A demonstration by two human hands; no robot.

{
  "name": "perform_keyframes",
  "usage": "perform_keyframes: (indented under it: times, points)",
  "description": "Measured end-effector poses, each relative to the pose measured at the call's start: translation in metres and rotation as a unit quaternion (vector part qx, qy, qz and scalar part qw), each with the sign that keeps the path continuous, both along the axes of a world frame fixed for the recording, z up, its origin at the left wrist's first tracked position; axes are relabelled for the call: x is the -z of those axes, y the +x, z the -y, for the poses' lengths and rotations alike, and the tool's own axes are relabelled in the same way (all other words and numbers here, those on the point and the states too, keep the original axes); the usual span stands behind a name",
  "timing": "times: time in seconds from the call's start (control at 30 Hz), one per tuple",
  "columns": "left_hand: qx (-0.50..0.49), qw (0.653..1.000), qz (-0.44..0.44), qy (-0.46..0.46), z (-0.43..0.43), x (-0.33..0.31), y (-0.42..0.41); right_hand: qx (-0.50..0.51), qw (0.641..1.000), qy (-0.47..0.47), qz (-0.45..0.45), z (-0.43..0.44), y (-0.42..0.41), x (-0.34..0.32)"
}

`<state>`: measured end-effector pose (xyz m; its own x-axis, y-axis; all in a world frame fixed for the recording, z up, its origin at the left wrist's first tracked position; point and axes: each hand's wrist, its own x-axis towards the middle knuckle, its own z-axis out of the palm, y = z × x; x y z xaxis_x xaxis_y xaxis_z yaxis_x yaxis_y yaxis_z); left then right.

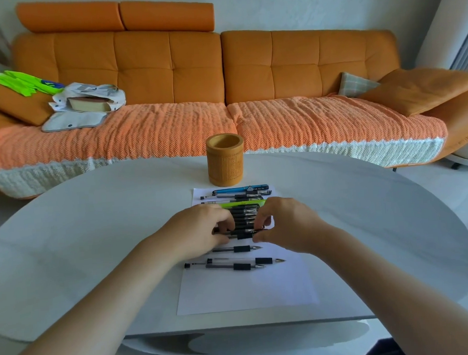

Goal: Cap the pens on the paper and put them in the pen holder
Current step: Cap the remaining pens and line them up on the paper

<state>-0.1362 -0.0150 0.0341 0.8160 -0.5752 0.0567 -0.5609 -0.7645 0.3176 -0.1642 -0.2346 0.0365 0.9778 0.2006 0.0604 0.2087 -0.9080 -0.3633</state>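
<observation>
A slim black pen point(242, 235) with a dark rubber grip lies crosswise at the middle of the white paper point(247, 290). The left hand point(200, 233) and right hand point(287, 226) each pinch one end with curled fingers. Other pens point(245, 216), mostly black or clear-barrelled, lie in rows along the sheet. Just beyond it a round, tan, wood-like pen holder point(225, 161) stands upright on the smooth white oval worktop point(95, 239). Behind is a tufted orange sofa point(167, 72).

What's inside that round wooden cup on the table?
Nothing shows inside the pen holder: only its bare inner wall can be seen, and nothing sticks out above the rim. Its front wall covers the bottom, so whether anything small lies down there cannot be seen.
</observation>
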Motion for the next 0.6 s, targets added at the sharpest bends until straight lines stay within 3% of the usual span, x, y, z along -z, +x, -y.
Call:
perform_keyframes:
  times: [0.17,0.6]
  points:
    - [0.022,1.000,0.010,-0.004,-0.001,0.001,-0.004,-0.005,0.999,-0.041,-0.007,-0.001,0.001,0.004]
    - [0.020,0.999,-0.002,0.036,0.008,0.002,-0.005,-0.086,0.995,-0.037,0.027,-0.010,-0.008,0.007]
